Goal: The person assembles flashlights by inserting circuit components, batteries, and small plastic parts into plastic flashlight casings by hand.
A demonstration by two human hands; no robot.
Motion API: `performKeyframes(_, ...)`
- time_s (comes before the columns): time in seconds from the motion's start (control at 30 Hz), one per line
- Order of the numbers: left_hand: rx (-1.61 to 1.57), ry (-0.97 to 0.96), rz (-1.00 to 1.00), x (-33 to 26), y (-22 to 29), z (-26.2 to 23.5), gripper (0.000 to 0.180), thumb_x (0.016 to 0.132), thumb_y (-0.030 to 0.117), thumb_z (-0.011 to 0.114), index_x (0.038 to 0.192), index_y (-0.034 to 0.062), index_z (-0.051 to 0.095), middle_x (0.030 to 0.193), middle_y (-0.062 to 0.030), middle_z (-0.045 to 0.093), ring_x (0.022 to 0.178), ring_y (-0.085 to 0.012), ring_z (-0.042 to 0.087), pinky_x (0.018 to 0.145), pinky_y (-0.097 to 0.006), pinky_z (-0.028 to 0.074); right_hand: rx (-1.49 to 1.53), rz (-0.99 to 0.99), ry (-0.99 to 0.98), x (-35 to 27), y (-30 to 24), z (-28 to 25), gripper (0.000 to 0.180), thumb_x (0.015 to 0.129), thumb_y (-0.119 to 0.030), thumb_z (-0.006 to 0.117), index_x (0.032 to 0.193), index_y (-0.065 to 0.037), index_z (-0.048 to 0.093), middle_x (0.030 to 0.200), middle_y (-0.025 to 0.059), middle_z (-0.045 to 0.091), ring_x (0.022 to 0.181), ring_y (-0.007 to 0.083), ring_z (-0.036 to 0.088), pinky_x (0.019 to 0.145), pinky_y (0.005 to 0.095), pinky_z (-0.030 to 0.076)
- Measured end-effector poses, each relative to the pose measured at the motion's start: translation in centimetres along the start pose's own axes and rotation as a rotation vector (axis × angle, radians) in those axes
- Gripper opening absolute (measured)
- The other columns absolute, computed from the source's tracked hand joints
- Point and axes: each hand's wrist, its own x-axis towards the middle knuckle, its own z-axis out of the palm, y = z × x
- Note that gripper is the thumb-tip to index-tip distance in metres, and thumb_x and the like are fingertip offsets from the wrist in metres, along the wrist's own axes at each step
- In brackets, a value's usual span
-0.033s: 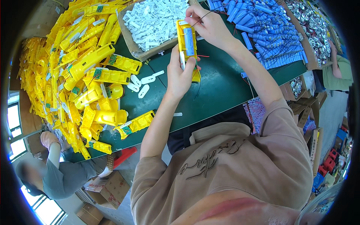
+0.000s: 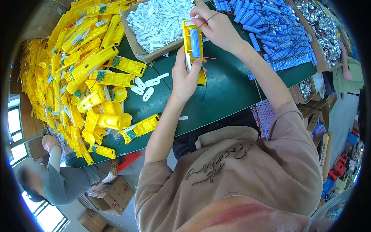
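My left hand is closed around a narrow yellow plastic housing, held above the green table. Its thumb presses near the lower end of a blue cylindrical battery lying lengthwise inside. A white plastic piece shows at the housing's upper end. There my right hand pinches with thumb and forefinger; what is between the fingertips is hidden. A thin black wire crosses in front of the right fingers. One short red wire sticks out to the right of the housing, and a dark wire hangs below.
Yellow housings with green circuit boards are heaped on the left. A carton of small white plastic parts stands behind. Blue wired batteries are piled right, beside a box of shiny round parts. Loose white strips lie on the table. Two other people are nearby.
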Motion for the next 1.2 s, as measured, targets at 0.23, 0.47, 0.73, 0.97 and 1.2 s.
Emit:
performKeyframes(0.23,-0.011,-0.027,-0.008,0.1,0.1,0.1,0.039,0.089,0.009,0.045,0.127,0.0006,0.038,0.096,-0.0131,0.057,0.081,-0.0148,0.059,0.068,-0.029,0.052,-0.026,0.082,-0.117,0.0,0.6,-0.6,0.012,0.093,-0.02,0.054,0.098,-0.009,0.053,0.077,0.0094,0.06,0.064,0.0178,0.059,0.057,0.0286,0.045)
performKeyframes(0.47,-0.154,-0.113,-0.094,0.1,0.9,-0.3,0.041,0.088,0.009,0.046,0.127,0.0005,0.037,0.097,-0.014,0.057,0.083,-0.0167,0.059,0.068,-0.03,0.052,0.219,0.057,-0.297,0.5,2.1,-1.6,0.017,0.094,-0.024,0.053,0.103,-0.011,0.054,0.075,0.0051,0.058,0.066,0.0095,0.055,0.058,0.0231,0.043)
performKeyframes(0.73,-0.102,-0.118,-0.116,-0.1,1.6,-0.1,0.043,0.085,0.014,0.044,0.126,0.0014,0.037,0.088,-0.0142,0.059,0.067,-0.0181,0.06,0.064,-0.03,0.051,0.634,0.394,-0.474,1.3,1.4,-2.2,0.021,0.091,-0.024,0.056,0.104,-0.007,0.056,0.084,-0.0024,0.059,0.081,0.003,0.055,0.068,0.0191,0.045)
performKeyframes(0.97,-0.138,-0.079,-0.133,0.1,1.8,-0.5,0.043,0.086,0.014,0.043,0.126,0.0016,0.034,0.088,-0.0155,0.059,0.067,-0.0191,0.06,0.064,-0.031,0.051,0.626,0.419,-0.497,2.6,1.5,-1.0,0.022,0.091,-0.026,0.057,0.102,-0.007,0.059,0.086,-0.0018,0.06,0.083,0.0032,0.056,0.069,0.0189,0.046)
performKeyframes(1.2,-0.317,-0.025,-0.126,0.2,1.6,-1.5,0.042,0.088,0.018,0.044,0.125,0.0019,0.035,0.091,-0.0162,0.058,0.067,-0.0183,0.06,0.063,-0.031,0.052,0.757,0.475,-0.591,3.1,0.7,-2.6,0.042,0.094,-0.032,0.049,0.126,-0.005,0.051,0.091,0.0021,0.059,0.078,0.006,0.054,0.07,0.021,0.045)
